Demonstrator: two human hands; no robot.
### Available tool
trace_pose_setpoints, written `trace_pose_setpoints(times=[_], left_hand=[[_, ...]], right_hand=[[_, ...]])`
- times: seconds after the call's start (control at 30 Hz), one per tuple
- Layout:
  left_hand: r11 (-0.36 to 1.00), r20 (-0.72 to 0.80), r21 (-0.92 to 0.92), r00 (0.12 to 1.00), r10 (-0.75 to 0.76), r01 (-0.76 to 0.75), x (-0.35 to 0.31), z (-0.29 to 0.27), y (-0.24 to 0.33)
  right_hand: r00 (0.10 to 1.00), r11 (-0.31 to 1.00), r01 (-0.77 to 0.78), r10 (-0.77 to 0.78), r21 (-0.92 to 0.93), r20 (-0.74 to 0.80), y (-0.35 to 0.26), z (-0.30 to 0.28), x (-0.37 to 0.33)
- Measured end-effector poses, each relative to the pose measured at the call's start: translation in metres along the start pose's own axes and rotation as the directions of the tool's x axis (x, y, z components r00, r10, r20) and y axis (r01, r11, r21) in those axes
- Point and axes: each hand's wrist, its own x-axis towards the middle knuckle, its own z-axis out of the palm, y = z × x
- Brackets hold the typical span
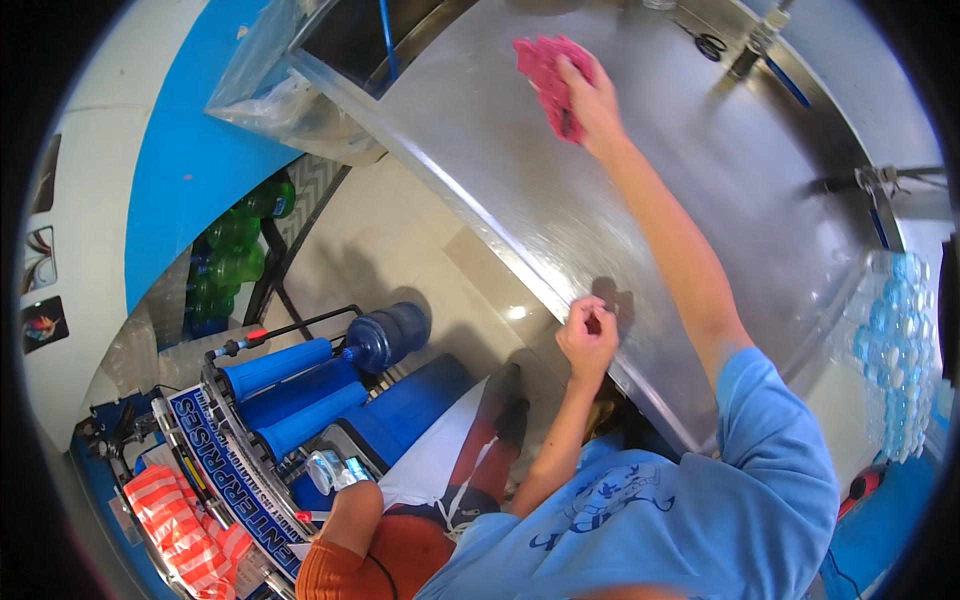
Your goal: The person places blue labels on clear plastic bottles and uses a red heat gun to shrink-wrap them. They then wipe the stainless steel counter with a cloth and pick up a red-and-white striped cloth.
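Note:
My right hand (590, 100) is stretched out over the metal counter (680, 210) and closed on a pinkish-red cloth (549, 85). The bunched cloth lies under the fingers, on or close to the steel surface; exact contact cannot be told. My left hand (588, 338) is at the counter's near edge, curled into a loose fist. Nothing shows between its fingers, and its shadow falls on the steel beside it.
At the counter's back stand a faucet (757, 45) and black-handled scissors (711, 46). Bottles in plastic (893, 350) are stacked right. A person in an orange-brown shirt (350, 560) is at lower left, near blue filter cylinders (278, 371) and a blue water jug (390, 335).

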Motion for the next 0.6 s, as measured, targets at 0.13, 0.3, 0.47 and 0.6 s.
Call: trace_pose_setpoints(times=[0.13,0.3,0.47,0.6], left_hand=[[0.996,-0.009,-0.094,1.000,-0.003,0.003,-0.004,0.003,-0.001],[0.995,-0.024,0.099,0.999,0.034,-0.031,0.001,0.009,0.009],[0.979,0.031,0.092,0.983,0.182,-0.184,-0.049,0.020,0.023],[0.976,0.281,0.036,0.940,0.194,-0.213,-0.137,0.035,0.026]], right_hand=[[0.937,0.924,-0.344,0.350,0.166,-0.006,-0.087,-0.099,-0.150],[0.871,0.908,-0.354,0.408,0.224,-0.275,-0.141,-0.221,-0.325],[0.912,0.976,-0.211,0.214,0.048,-0.349,-0.205,-0.318,-0.463],[0.792,0.971,0.101,-0.212,-0.218,-0.573,-0.238,-0.375,-0.535]])
